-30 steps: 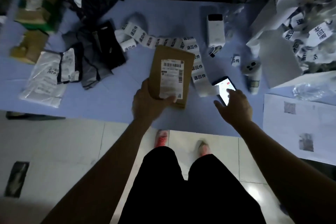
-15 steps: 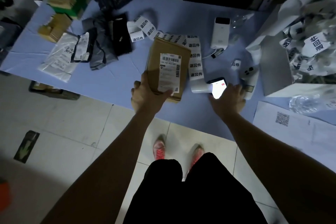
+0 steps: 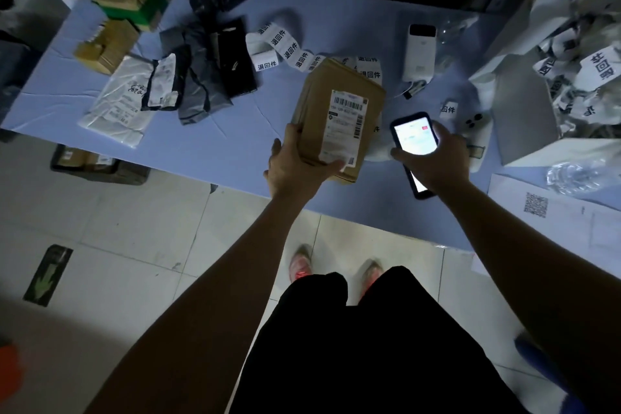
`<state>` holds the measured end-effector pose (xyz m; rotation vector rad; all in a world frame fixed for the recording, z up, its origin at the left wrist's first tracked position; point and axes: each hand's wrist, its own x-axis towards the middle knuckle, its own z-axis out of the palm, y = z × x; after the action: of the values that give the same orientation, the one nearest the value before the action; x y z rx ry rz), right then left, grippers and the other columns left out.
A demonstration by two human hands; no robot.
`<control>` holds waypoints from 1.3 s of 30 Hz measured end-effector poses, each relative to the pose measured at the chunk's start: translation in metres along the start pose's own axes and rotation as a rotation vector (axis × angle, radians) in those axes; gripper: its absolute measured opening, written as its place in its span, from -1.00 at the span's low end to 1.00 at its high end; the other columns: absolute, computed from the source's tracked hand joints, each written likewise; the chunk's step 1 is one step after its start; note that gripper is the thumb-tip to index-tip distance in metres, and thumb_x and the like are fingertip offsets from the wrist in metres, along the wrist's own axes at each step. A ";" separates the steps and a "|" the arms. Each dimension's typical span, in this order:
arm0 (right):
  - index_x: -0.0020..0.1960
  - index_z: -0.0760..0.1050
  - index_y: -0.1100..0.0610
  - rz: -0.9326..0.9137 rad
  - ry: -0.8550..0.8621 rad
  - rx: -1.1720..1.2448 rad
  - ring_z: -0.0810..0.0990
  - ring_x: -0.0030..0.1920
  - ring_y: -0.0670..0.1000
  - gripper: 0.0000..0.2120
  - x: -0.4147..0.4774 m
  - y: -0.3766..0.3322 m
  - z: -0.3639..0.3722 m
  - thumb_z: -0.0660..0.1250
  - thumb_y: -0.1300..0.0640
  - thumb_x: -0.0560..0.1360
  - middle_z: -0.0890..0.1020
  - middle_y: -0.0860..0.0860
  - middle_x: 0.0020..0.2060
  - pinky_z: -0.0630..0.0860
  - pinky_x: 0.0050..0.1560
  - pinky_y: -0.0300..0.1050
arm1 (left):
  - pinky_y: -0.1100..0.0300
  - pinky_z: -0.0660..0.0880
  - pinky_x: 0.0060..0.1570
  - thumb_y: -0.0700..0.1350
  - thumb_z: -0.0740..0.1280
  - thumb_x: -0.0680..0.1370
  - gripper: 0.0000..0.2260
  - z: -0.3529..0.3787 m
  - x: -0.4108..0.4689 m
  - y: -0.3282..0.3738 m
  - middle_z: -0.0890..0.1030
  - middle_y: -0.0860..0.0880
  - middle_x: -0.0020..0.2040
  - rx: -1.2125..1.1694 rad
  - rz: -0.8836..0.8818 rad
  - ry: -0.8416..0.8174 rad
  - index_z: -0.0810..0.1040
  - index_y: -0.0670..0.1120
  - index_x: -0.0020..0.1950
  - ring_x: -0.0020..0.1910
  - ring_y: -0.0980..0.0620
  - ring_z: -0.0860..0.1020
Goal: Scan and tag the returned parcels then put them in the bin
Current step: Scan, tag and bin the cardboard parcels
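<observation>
Your left hand (image 3: 295,168) grips the near end of the cardboard parcel (image 3: 336,104), with the thumb on the lower edge of the shipping label (image 3: 346,124) and the fingers round the left side. The parcel is tilted over the front part of the blue surface (image 3: 235,144), label side up. Whether it touches the surface cannot be told. Your right hand (image 3: 437,165) is clamped on a phone (image 3: 415,134), thumb across its lit screen, just beside the parcel's right edge. Behind the parcel, a strip of printed tags (image 3: 285,47) lies on the surface. A white power bank (image 3: 420,54) lies farther back. Dark poly bags (image 3: 198,77) lie to the left, well apart.
</observation>
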<state>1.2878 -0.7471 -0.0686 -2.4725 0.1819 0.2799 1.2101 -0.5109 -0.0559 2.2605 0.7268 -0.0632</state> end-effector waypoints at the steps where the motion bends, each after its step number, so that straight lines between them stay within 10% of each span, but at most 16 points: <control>1: 0.32 0.47 0.05 -0.056 -0.022 0.002 0.59 0.14 0.09 -0.34 -0.004 -0.008 -0.007 0.57 -0.16 0.31 0.63 0.07 0.13 0.60 0.09 0.04 | -0.21 0.56 0.07 0.36 0.55 0.14 -0.24 -0.002 0.002 -0.002 0.57 0.02 0.12 -0.047 0.012 -0.025 0.30 0.19 0.21 0.11 -0.14 0.56; 11: 0.44 0.40 0.00 -0.203 -0.203 -0.356 0.56 0.26 0.12 -0.20 -0.036 -0.046 -0.059 0.63 -0.11 0.28 0.61 0.03 0.27 0.51 0.09 0.00 | 0.04 0.42 -0.02 0.31 0.57 0.15 -0.17 -0.026 0.023 -0.022 0.52 -0.09 0.16 -0.089 0.027 0.042 0.30 0.25 0.33 0.19 -0.17 0.41; 39: 0.44 0.37 -0.08 -0.165 -0.231 -0.422 0.57 0.19 0.09 -0.18 -0.043 -0.026 -0.053 0.60 -0.16 0.26 0.63 -0.02 0.22 0.54 0.14 0.10 | -0.14 0.44 0.20 0.29 0.62 0.15 -0.08 -0.031 0.040 -0.026 0.40 -0.15 0.30 0.055 -0.012 0.169 0.33 0.08 0.40 0.26 -0.21 0.37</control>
<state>1.2598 -0.7560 -0.0018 -2.8191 -0.1984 0.5790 1.2248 -0.4568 -0.0603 2.3339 0.8356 0.1044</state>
